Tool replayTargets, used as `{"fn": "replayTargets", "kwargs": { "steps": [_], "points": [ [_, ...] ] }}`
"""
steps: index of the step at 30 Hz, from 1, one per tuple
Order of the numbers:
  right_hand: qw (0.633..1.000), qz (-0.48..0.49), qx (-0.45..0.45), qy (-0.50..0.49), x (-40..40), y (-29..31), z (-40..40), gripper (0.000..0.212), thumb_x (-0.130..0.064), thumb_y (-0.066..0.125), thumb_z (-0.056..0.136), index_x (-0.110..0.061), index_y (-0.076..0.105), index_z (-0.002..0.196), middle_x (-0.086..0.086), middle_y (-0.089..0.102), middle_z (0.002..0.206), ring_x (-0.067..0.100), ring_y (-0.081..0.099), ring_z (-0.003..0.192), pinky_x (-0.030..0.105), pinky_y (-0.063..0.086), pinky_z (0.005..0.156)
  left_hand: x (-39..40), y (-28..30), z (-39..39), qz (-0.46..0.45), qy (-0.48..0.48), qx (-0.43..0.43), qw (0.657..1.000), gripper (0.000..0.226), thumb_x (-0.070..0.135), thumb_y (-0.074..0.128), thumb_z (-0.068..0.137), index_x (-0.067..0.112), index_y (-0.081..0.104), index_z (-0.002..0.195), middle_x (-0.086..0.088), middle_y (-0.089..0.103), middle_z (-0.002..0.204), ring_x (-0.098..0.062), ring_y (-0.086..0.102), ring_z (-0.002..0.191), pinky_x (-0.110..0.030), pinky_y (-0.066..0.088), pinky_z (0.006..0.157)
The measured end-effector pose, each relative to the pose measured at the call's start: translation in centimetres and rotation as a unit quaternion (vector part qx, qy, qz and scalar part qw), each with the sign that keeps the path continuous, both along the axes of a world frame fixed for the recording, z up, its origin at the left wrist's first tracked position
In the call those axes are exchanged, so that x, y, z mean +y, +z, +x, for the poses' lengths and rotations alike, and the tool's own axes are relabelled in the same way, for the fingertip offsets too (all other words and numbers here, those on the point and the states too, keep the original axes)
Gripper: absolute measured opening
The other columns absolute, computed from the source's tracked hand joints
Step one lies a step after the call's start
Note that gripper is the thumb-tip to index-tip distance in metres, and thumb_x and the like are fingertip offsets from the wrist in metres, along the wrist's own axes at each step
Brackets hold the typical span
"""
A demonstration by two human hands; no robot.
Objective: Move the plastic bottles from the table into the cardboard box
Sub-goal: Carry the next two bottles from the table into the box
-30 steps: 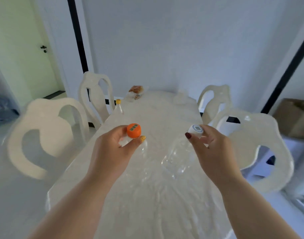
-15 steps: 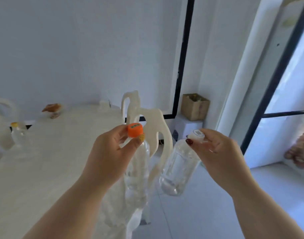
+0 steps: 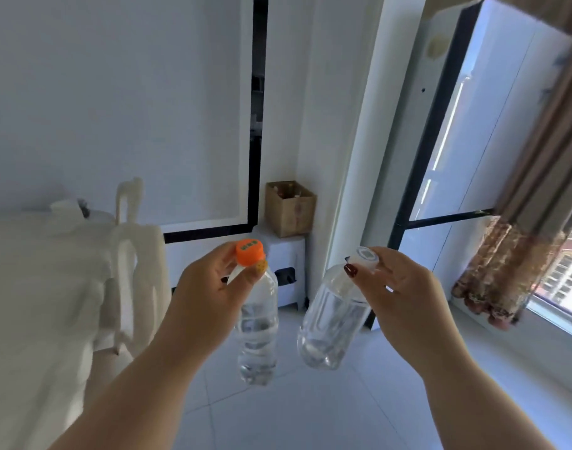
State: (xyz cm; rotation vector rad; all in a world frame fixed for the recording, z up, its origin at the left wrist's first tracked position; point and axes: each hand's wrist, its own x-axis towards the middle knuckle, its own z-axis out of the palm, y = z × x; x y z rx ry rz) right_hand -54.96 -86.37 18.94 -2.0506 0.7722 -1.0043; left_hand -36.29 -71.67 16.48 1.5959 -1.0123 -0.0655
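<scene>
My left hand (image 3: pixel 209 287) grips a clear plastic bottle with an orange cap (image 3: pixel 258 332) by its neck; the bottle hangs down over the floor. In my right hand (image 3: pixel 398 290) hangs a wider clear bottle with a white cap (image 3: pixel 330 329), also held at the neck and tilted slightly. An open cardboard box (image 3: pixel 291 209) stands on a white stool (image 3: pixel 286 261) in the corner, beyond both hands, with some items inside it. The white table (image 3: pixel 24 287) lies at the left.
A white chair (image 3: pixel 131 264) stands between the table and the stool. At the right are a window with a black frame (image 3: pixel 447 219) and a brown curtain (image 3: pixel 518 241). White tiled floor (image 3: pixel 310 410) stretches ahead toward the box.
The view has swung right, away from the table toward the corner. Both hands still carry their bottles, which now hang over the floor, and the box appears nearer.
</scene>
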Motion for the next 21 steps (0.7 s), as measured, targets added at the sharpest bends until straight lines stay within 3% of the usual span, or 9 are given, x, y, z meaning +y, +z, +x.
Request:
{"fn": "replayTargets", "kwargs": {
  "steps": [3,7,12,16,21],
  "points": [
    [1.0,-0.003,0.007,-0.013,-5.6,-0.3,1.5,0.02,-0.04,0.065,0.083,-0.033,0.07,0.101,-0.012,0.075,0.095,0.002,0.066,0.097,0.028,0.052,0.081,-5.7,-0.2,1.5,0.012,-0.011,-0.013,1.0,0.016,0.053,0.059,0.084,0.048,0.062,0.099,0.029,0.074,0.099,0.018,0.061,0.101,0.001,0.04,0.08],
    [0.999,-0.018,0.03,-0.02,-12.6,-1.1,5.0,0.025,-0.04,0.065,0.084,-0.031,0.069,0.107,-0.014,0.073,0.096,0.002,0.065,0.089,0.02,0.047,0.07,-13.0,-1.2,5.3,0.025,-0.023,-0.021,0.999,0.011,0.052,0.059,0.088,0.047,0.062,0.096,0.031,0.072,0.098,0.013,0.064,0.097,-0.001,0.042,0.078],
    [0.999,-0.008,0.046,-0.027,-21.8,-1.8,11.7,0.022,-0.038,0.068,0.085,-0.031,0.069,0.106,-0.013,0.074,0.095,0.003,0.066,0.097,0.016,0.046,0.071,-22.7,-1.5,12.5,0.031,-0.053,-0.03,0.998,0.03,0.056,0.058,0.086,0.036,0.068,0.106,0.03,0.073,0.099,0.012,0.064,0.098,-0.001,0.042,0.078],
    [0.998,0.001,0.05,-0.029,-29.5,-1.1,17.8,0.02,-0.04,0.066,0.084,-0.035,0.069,0.104,-0.016,0.074,0.093,0.004,0.067,0.096,0.022,0.051,0.076,-30.9,-0.6,18.9,0.035,-0.069,-0.017,0.997,0.035,0.054,0.06,0.08,0.032,0.07,0.107,0.031,0.072,0.1,0.012,0.064,0.1,-0.001,0.041,0.08],
    [0.998,-0.005,0.045,-0.034,-38.9,-1.2,25.2,0.019,-0.04,0.065,0.084,-0.038,0.068,0.102,-0.021,0.072,0.096,-0.002,0.064,0.101,0.015,0.045,0.075,-40.0,-0.4,25.7,0.026,-0.068,-0.01,0.997,0.035,0.054,0.059,0.08,0.033,0.07,0.105,0.033,0.071,0.102,0.019,0.06,0.101,0.002,0.039,0.079]
  ]
}}
